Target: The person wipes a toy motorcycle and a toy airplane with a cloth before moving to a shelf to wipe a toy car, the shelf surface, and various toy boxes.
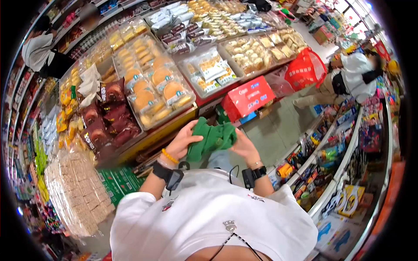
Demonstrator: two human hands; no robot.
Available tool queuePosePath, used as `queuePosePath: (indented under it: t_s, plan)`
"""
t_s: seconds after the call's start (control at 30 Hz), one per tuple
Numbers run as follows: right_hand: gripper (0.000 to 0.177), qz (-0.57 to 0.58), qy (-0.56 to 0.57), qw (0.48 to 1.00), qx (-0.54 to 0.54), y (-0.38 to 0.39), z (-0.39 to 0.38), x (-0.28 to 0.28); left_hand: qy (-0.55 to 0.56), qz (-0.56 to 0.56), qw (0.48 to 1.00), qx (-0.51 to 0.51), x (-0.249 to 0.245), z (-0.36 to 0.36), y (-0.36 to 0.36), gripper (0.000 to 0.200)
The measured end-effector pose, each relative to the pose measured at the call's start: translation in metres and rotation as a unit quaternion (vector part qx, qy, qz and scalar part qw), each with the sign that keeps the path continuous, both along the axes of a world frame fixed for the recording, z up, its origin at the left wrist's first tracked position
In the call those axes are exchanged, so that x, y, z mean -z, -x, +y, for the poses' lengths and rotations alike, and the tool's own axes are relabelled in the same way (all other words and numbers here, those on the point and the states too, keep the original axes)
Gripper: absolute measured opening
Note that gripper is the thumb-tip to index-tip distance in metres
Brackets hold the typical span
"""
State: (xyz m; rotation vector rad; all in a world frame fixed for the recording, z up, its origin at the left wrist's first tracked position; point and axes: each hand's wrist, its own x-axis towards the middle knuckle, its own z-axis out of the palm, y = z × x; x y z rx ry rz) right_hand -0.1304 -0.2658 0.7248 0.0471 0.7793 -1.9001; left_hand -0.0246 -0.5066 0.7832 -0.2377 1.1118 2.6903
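A bunched green cloth [210, 138] is held up in front of my chest, between both hands. My left hand [184, 140] grips its left side, with the thumb lying over the front. At the cloth's right end, my right hand [244, 146] holds on with its fingertips partly hidden behind the folds. The exact kind of cloth item cannot be made out. Just beyond the hands stands a red box [248, 98], and clear trays of round packaged cakes [162, 77] lie on the display to the left.
A snack display holds dark red packets [114, 114] and wrapped pale blocks [76, 191]. Shelves of small goods [333, 148] run along the right. A red plastic bag [307, 69] hangs at the display's end. One person [355, 76] is at right, another [39, 52] at upper left.
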Motion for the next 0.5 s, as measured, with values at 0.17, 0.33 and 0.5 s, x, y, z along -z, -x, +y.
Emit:
queuePosePath:
  t_s: [0.17, 0.33, 0.5]
  plan:
    - [0.045, 0.040, 0.072, 0.993, 0.088, 0.106, 0.030, -0.054, 0.000, 0.010, 0.991, -0.137, -0.022, 0.031, 0.071, 0.049]
    - [0.045, 0.092, -0.090, 0.986, 0.109, 0.157, 0.061, -0.026, 0.183, -0.010, 0.958, -0.222, 0.006, 0.069, 0.133, 0.037]
    - [0.071, 0.216, -0.219, 0.916, 0.258, 0.195, 0.110, -0.024, 0.297, -0.038, 0.922, -0.247, 0.045, 0.109, 0.168, 0.031]
